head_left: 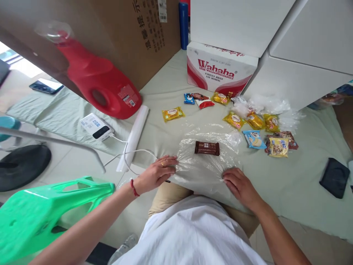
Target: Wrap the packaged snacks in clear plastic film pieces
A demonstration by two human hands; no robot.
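Observation:
A clear plastic bag [205, 165] lies flat on the pale green sheet [165, 88] in front of me. A brown chocolate bar [207, 148] rests on or inside it near its far end. My left hand [156, 172] pinches the bag's left edge, fingers closed on the film. My right hand [240, 186] presses on the bag's near right corner, fingers curled onto the plastic. Several small snack packets lie beyond: a yellow one [173, 114], a blue one [254, 139], more yellow ones [256, 120].
A red detergent jug [96, 81] lies at the left beside a white power bank [96, 127] with cable. A Wahaha carton [220, 70] stands at the back. A green stool [41, 213] is at lower left, a black pouch [334, 177] at right.

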